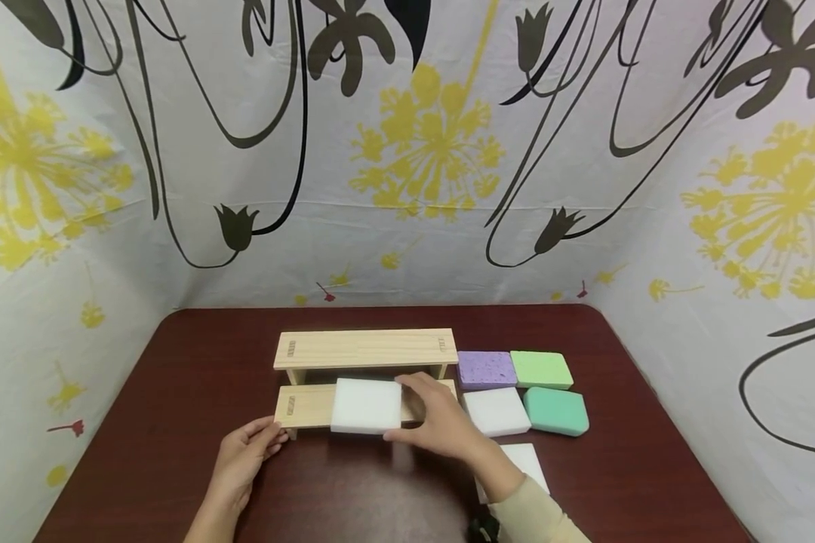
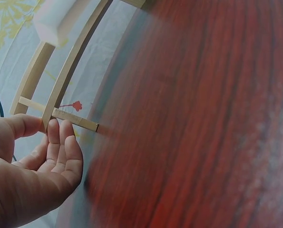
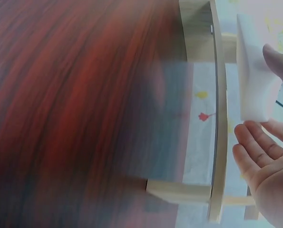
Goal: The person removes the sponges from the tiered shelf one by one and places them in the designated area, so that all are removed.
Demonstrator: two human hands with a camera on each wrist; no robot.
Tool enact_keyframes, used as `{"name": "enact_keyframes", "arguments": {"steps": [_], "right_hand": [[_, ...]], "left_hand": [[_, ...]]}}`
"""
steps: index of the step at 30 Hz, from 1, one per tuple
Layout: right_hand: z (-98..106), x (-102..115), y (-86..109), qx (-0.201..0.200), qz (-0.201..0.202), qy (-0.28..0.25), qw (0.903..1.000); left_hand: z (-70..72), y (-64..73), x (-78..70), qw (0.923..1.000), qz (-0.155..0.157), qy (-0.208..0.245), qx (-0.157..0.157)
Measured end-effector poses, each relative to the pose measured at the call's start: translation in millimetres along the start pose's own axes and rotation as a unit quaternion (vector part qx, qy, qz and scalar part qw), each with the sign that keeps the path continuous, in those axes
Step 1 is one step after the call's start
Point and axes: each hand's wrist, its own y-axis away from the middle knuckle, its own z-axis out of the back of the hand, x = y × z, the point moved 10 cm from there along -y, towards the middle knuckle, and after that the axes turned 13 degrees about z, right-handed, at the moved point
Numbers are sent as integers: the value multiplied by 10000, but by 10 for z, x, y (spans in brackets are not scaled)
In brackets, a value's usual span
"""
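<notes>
A white sponge-like block (image 1: 365,407) is between the thumb and fingers of my right hand (image 1: 441,422), over the front wooden shelf (image 1: 306,408). In the right wrist view the white block (image 3: 253,76) appears just above the plank, and whether it touches the wood I cannot tell. My left hand (image 1: 240,458) pinches the front shelf's left end; the left wrist view shows thumb and fingertips of the left hand (image 2: 41,166) on the plank's edge (image 2: 65,88). Behind stands a taller wooden shelf (image 1: 367,349) on short legs.
Right of the shelves lie a purple sponge (image 1: 487,369), a light green sponge (image 1: 542,369), a white block (image 1: 496,412) and a teal sponge (image 1: 556,411). Another white block (image 1: 526,464) is partly hidden by my right forearm. A patterned cloth (image 1: 414,264) hangs around the dark red table (image 1: 197,362).
</notes>
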Motion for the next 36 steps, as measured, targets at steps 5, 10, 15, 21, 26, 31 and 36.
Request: {"name": "enact_keyframes", "arguments": {"steps": [5, 10, 15, 21, 26, 31, 36], "right_hand": [[96, -98, 94, -29, -174, -34, 9998], [171, -192, 180, -37, -320, -22, 9995], [256, -193, 236, -75, -146, 135, 9998], [340, -199, 315, -88, -7, 174, 9998], [438, -248, 413, -121, -122, 186, 9997], [524, -303, 503, -156, -146, 175, 9996], [613, -346, 587, -183, -163, 242, 9994]], "left_hand": [[-7, -3, -7, 10000, -32, -30, 58], [22, -3, -9, 10000, -23, 30, -23], [4, -6, -13, 10000, -55, 3, 21], [2, -4, -6, 10000, -42, 27, 31], [3, -5, -7, 10000, -36, 28, 22], [4, 0, -12, 10000, -20, -7, 10], [-4, -5, -11, 10000, -13, -18, 39]]}}
